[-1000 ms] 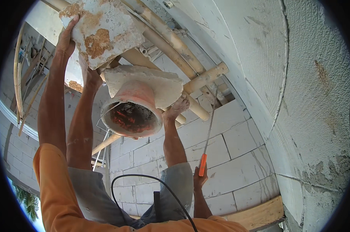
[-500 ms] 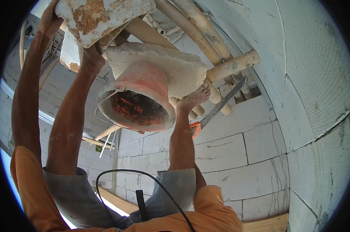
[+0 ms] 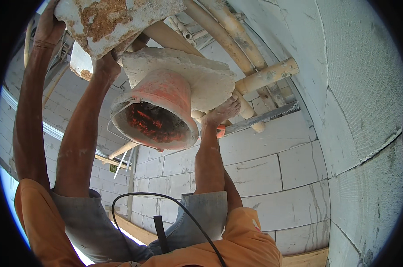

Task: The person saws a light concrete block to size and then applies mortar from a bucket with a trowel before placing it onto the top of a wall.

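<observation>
My left hand (image 3: 50,27) grips the edge of a pale, brown-stained slab (image 3: 108,20) at the upper left, its fingertips cut off by the picture's edge. My right forearm passes behind my right leg, which hides the hand. Beside that leg shows the orange-red handle (image 3: 220,131) of a hand saw, and its grey toothed blade (image 3: 263,116) stretches to the right. Blade and handle line up with the hidden hand. A mortar-crusted red bucket (image 3: 166,91) with a wire handle stands between my legs, orange-red inside.
My bare right foot (image 3: 221,111) rests by a crusted pale board (image 3: 179,62) under the bucket. Round poles (image 3: 268,75) cross behind it. A block wall (image 3: 366,89) rises close on the right, with more blockwork (image 3: 250,173) below. A black cable (image 3: 166,199) loops across my lap.
The saw blade has swung from a steep slant to a flatter line, its handle drawn further behind my leg. My left hand and the slab shift slightly in the picture.
</observation>
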The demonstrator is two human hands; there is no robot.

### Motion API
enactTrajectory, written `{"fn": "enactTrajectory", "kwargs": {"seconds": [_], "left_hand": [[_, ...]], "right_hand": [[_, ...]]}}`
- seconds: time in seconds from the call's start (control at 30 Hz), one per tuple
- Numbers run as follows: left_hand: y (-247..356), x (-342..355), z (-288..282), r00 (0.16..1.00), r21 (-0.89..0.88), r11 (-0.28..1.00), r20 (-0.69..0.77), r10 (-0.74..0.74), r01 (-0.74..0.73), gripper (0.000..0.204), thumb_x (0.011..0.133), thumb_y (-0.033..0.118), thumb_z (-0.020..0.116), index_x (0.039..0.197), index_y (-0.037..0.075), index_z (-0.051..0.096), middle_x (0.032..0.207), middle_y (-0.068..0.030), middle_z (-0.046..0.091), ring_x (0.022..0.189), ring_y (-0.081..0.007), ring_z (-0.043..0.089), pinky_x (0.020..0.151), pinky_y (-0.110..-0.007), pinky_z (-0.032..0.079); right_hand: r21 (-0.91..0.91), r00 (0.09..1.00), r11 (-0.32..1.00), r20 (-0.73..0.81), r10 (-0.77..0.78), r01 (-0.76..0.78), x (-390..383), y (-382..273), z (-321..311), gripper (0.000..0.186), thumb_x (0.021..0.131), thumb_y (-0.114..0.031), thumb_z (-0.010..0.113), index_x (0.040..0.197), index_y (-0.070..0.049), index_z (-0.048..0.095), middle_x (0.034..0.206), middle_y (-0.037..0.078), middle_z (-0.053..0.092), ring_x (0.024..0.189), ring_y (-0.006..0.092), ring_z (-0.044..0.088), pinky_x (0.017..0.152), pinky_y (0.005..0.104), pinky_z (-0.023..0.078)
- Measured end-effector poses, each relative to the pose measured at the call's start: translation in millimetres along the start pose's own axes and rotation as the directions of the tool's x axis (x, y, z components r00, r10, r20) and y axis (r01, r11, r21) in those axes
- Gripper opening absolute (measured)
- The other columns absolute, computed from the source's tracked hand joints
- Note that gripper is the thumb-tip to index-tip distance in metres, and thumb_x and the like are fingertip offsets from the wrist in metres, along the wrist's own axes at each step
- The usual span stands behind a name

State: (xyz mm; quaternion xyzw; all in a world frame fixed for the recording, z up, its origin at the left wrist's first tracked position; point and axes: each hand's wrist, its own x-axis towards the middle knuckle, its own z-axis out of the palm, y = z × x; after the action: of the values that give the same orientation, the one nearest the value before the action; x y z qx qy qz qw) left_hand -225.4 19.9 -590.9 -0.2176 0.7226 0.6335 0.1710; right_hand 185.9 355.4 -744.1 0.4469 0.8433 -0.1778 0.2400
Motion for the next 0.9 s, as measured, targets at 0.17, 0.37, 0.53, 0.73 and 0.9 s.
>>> {"fn": "enactTrajectory", "kwargs": {"seconds": [0.17,0.37,0.53,0.73,0.9], "left_hand": [[31,-27,12,0.993,-0.094,0.989,0.041,-0.113,0.116,0.052,0.092,0.033,0.06,0.133,0.002,0.057,0.128,-0.0112,0.063,0.118,-0.0273,0.06,0.102,-0.043,0.048],[48,-88,-15,0.976,-0.496,0.849,-0.012,-0.217,0.182,0.053,0.09,0.036,0.071,0.13,0.003,0.058,0.126,-0.0096,0.064,0.116,-0.0215,0.061,0.105,-0.038,0.046],[131,-168,3,0.971,-0.683,0.705,0.024,-0.239,0.19,0.057,0.088,0.033,0.071,0.132,0.0,0.054,0.123,-0.0135,0.064,0.114,-0.0262,0.062,0.102,-0.042,0.05],[208,-188,-1,0.967,-0.877,0.427,0.139,-0.213,0.221,0.068,0.081,0.031,0.075,0.136,0.001,0.05,0.126,-0.0148,0.063,0.114,-0.0292,0.062,0.104,-0.044,0.049],[249,-204,-7,0.969,-0.901,0.367,0.178,-0.169,0.23,0.075,0.079,0.036,0.078,0.138,0.001,0.049,0.129,-0.0143,0.062,0.117,-0.0297,0.062,0.104,-0.045,0.049]], "right_hand": [[-0.115,0.923,0.979,0.365,-0.118,0.171,-57,132,-61,0.052,0.095,-0.015,0.057,0.141,-0.003,0.037,0.126,0.013,0.059,0.118,0.0261,0.055,0.101,0.0362,0.044],[0.026,0.889,0.995,0.446,-0.1,0.099,-56,167,-223,0.063,0.091,-0.013,0.059,0.144,0.011,0.036,0.098,0.017,0.07,0.086,0.0244,0.069,0.081,0.0342,0.055],[0.33,0.905,0.938,0.359,-0.228,0.105,-30,21,-326,0.069,0.093,-0.021,0.062,0.146,0.013,0.033,0.106,0.017,0.068,0.095,0.0234,0.067,0.091,0.0324,0.051],[0.932,0.569,0.362,0.312,-0.761,-0.028,-97,-256,-471,0.097,0.09,-0.047,0.069,0.153,0.006,0.017,0.146,0.025,0.04,0.133,0.0363,0.045,0.111,0.0489,0.037],[0.917,0.687,0.383,0.35,-0.637,-0.112,-189,-361,-542,0.124,0.067,-0.048,0.089,0.152,0.002,0.013,0.148,0.02,0.035,0.136,0.0331,0.041,0.114,0.0471,0.032]]}}
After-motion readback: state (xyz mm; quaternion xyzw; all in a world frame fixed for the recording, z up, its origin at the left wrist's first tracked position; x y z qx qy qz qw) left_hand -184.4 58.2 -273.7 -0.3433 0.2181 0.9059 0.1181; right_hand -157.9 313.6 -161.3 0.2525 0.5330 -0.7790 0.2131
